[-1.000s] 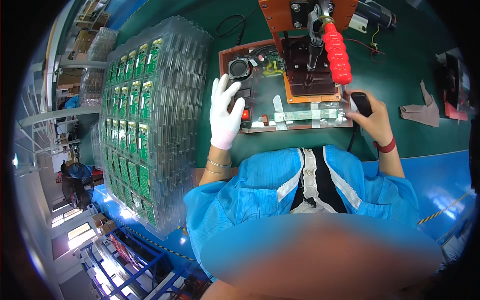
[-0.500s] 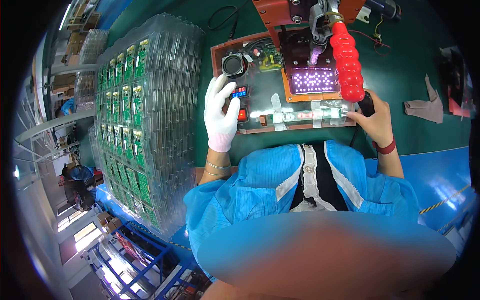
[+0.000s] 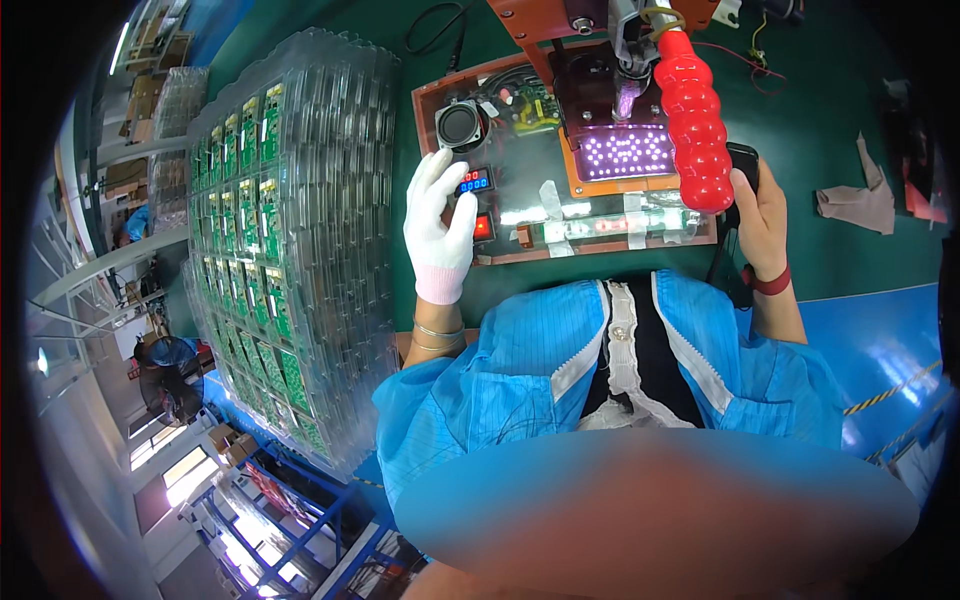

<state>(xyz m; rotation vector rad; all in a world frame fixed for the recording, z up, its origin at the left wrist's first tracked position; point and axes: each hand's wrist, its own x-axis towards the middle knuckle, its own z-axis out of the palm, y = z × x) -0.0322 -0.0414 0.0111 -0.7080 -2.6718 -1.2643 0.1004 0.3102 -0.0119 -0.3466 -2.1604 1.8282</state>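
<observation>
My left hand (image 3: 440,225), in a white glove, lies with fingers apart at the left edge of a test fixture (image 3: 520,180). Its fingertips are near a round speaker (image 3: 459,126), and its thumb is beside a small red-and-blue digital display (image 3: 473,181). Under that display glows a red-lit square (image 3: 483,227). Bare and wearing a red wristband, my right hand (image 3: 764,222) is closed around a black handheld device (image 3: 742,158) with a dark cable, right of the fixture. A red bulbous lever handle (image 3: 696,125) hangs close to that thumb; whether they touch I cannot tell.
A tall stack of clear trays (image 3: 340,220) with green circuit boards stands at the left. The fixture has a lit purple-white LED panel (image 3: 625,152) and a taped clear strip (image 3: 600,228) along its front. A beige cloth scrap (image 3: 862,200) lies on the green mat at right.
My right hand has drawn away from the strip's right end, and its thumb now lies up along the black device. My left hand stays by the display. The view has shifted slightly.
</observation>
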